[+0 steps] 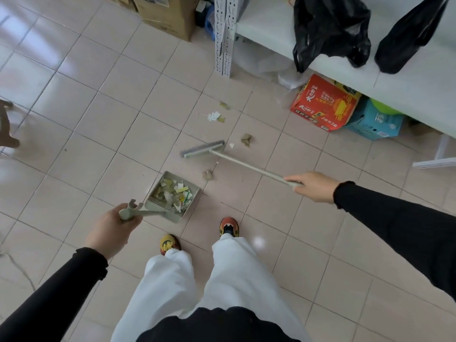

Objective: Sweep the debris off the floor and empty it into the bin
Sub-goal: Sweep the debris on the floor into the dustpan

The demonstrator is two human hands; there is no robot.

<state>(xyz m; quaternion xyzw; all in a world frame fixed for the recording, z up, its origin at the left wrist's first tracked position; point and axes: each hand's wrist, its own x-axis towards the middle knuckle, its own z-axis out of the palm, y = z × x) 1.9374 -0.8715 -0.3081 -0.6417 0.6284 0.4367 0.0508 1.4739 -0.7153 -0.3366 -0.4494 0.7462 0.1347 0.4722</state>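
Your left hand (112,227) grips the dustpan (172,195), already part full; your right hand (314,186) fingers wrap the broom (203,149). Debris (214,116) remains on the floor; no bin is in sight.

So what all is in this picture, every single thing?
floor: one, pale pink tiles, all around
dustpan: one, grey-green, on the floor ahead of the feet
debris in dustpan: one heap, yellow, white and brownish
loose scraps: about five spots, white and brownish, on the floor around the broom head
broom: one, grey-green, head beyond the dustpan
shelf: one, white, upper right
black bags: two, draped over the shelf edge
red carton: one, under the shelf
blue carton: one, right of the red carton
brown box: one, top centre
shoes: two, orange, yellow and black
trousers: one pair, white
left hand: grip on the dustpan handle
right hand: grip on the broom handle
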